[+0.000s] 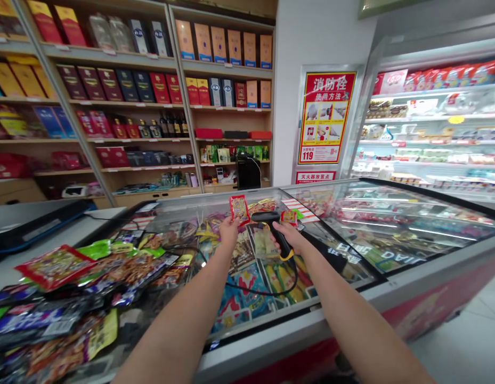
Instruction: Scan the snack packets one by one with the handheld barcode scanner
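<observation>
The grip of the left hand point(228, 232) is closed to a pinch on the lower edge of a small red packet point(239, 207), which stands raised above the freezer glass with its printed side toward the wearer. The grip of the right hand point(290, 234) is wrapped around the handle of a black and yellow scanner point(284, 246), whose head points left, just beside the packet.

At the far left, a dark flat device point(35, 229) sits on a pale bench point(2, 274). Nearer the wearer, a large red-edged packet point(55, 265) lies on top of a broad heap of snack packets point(139, 266) spread toward the left forearm. Behind, tall shelves point(185, 101) carry rows of boxes and bottles.

In the middle, the chest freezer point(271, 338) shows colourful bags through its glass, and the scanner's black cable point(267, 293) loops below both hands. Another small red packet point(288, 217) shows just beyond the right hand; whether that hand touches it, I cannot tell. Further right come a red and yellow poster point(327, 117) on the wall and a lit display cabinet point(362, 120) with stocked shelves.
</observation>
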Demonstrator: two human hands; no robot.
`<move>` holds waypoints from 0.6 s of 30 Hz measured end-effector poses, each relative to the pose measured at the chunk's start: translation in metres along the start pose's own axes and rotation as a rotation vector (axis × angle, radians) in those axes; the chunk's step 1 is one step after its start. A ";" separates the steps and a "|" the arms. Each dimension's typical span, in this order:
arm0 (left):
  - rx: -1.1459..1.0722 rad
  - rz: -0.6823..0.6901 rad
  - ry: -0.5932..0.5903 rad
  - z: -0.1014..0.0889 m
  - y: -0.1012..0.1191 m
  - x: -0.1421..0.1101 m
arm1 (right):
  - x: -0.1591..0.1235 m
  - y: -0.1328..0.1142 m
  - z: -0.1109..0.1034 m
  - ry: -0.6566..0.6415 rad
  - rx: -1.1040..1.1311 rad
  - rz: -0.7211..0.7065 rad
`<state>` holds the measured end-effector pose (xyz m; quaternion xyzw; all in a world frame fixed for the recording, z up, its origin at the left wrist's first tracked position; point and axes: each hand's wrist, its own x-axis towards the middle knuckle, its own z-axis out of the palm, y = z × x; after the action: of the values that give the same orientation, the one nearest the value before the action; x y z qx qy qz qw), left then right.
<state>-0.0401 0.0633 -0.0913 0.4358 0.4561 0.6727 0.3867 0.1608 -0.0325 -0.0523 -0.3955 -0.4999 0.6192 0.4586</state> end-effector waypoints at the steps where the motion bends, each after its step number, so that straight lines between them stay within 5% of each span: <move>1: -0.017 -0.013 -0.009 0.001 0.001 0.000 | 0.000 0.000 0.000 0.000 -0.002 0.002; 18: 0.019 -0.051 -0.018 0.006 0.014 -0.015 | -0.003 0.002 0.008 0.015 -0.010 0.037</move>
<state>-0.0317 0.0470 -0.0802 0.4335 0.4700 0.6543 0.4038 0.1540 -0.0375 -0.0527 -0.4119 -0.4921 0.6219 0.4487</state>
